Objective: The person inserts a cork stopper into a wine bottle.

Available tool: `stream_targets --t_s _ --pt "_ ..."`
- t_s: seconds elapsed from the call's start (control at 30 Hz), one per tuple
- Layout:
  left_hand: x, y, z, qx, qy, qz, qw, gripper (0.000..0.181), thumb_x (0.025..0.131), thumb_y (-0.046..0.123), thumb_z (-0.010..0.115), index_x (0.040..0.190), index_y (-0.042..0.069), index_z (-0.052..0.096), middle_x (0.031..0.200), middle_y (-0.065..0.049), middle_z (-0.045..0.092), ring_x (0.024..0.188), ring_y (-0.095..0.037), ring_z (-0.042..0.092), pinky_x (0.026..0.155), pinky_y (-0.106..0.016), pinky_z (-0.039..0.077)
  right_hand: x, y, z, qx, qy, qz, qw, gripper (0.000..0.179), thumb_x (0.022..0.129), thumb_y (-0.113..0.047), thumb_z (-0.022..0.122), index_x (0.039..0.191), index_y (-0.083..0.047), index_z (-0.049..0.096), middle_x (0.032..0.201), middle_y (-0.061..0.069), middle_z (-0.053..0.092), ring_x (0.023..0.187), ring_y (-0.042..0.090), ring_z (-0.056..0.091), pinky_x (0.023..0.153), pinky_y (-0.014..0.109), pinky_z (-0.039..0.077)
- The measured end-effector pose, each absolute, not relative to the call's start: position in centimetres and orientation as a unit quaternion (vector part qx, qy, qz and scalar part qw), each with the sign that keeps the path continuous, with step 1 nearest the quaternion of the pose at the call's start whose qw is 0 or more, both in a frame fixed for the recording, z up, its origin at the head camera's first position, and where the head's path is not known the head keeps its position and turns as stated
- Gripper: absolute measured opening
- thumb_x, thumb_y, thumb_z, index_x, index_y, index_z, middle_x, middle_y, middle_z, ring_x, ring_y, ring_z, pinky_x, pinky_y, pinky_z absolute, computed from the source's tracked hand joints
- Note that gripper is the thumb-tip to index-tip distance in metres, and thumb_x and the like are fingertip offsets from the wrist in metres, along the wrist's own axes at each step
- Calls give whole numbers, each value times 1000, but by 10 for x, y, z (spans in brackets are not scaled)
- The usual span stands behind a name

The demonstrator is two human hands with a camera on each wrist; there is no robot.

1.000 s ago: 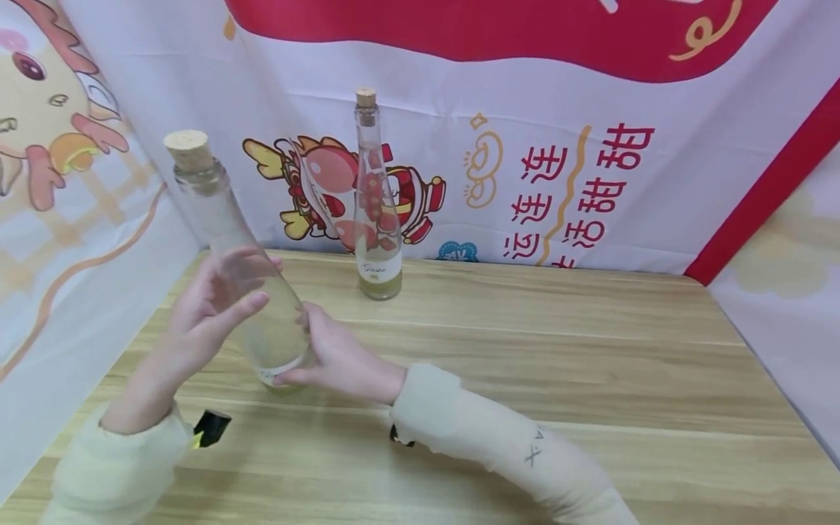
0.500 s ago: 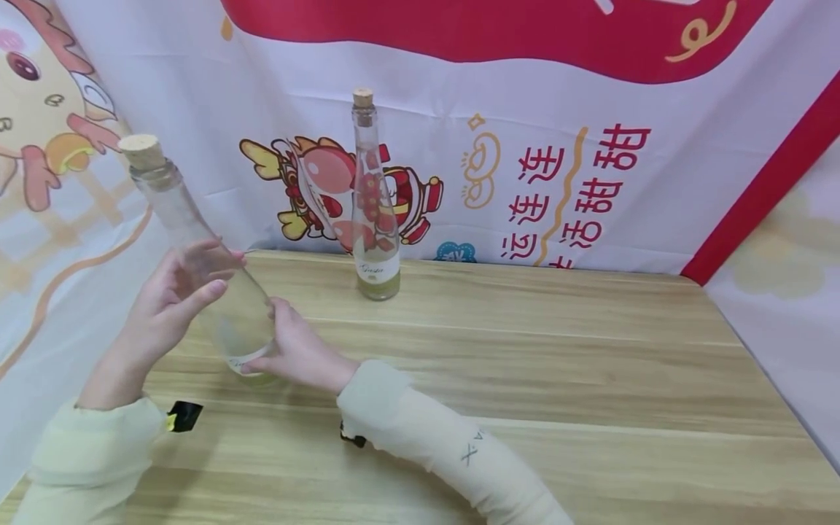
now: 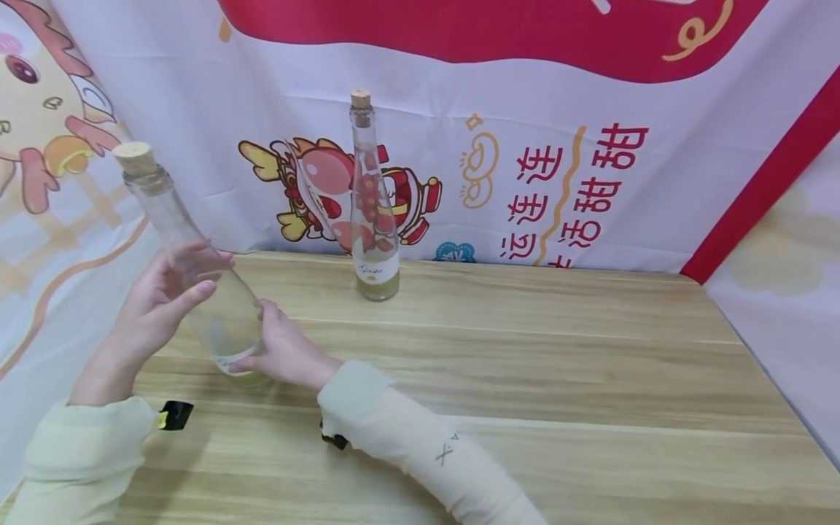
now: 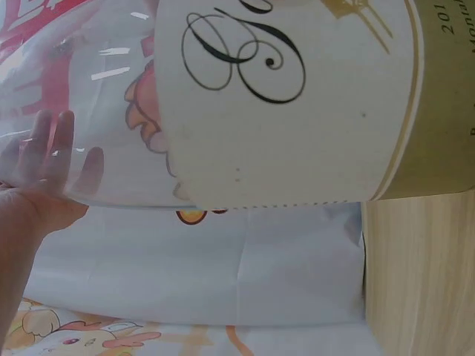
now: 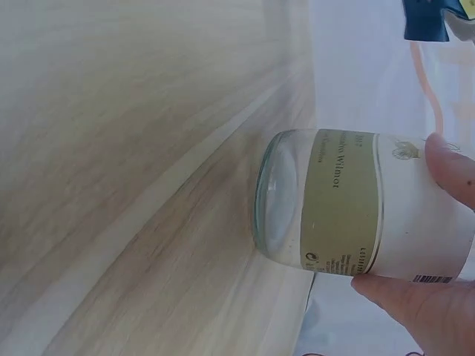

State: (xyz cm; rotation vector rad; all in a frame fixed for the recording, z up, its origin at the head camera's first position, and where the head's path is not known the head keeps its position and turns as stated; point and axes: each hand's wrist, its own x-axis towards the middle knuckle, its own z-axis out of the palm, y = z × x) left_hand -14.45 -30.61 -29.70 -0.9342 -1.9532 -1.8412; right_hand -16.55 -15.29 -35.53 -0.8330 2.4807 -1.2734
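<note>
A clear glass bottle (image 3: 223,321) with a cork (image 3: 134,158) in its mouth leans to the left in the head view. My left hand (image 3: 149,306) holds its upper body, fingers behind the glass and thumb towards me. Lower down, my right hand (image 3: 292,346) grips it beside the label, with a thumb and finger on either side in the right wrist view. A white and olive label (image 4: 282,111) fills much of the left wrist view. Whether the base touches the table cannot be told.
A second corked bottle (image 3: 377,248) stands upright on the wooden table (image 3: 525,364), close to the back cloth (image 3: 433,95). Printed cloth (image 3: 59,240) also hangs along the left side. Both sleeves carry small black wrist devices.
Both hands have moved left with the bottle, mostly in the first half second. It leans slightly further left than before. The second bottle has stayed in place.
</note>
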Motion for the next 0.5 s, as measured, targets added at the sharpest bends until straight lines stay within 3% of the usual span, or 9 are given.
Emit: stream_targets --t_s 0.27,0.5 --pt "-146 -317 -300 -306 -686 -640 159 47 86 -20 39 131 -7 34 117 -9 59 107 -15 56 92 -18 42 -166 -162 -355 -278 852 -429 116 90 66 -26 82 137 -12 28 124 -1 49 106 5 51 87 18 43" --pt "-144 -321 -301 -311 -670 -660 138 49 87 -20 37 133 -6 31 118 -9 57 109 -16 54 94 -19 39 -166 -165 -359 -284 859 -414 100 88 67 -29 81 136 -12 29 124 -1 49 107 5 50 88 17 42"
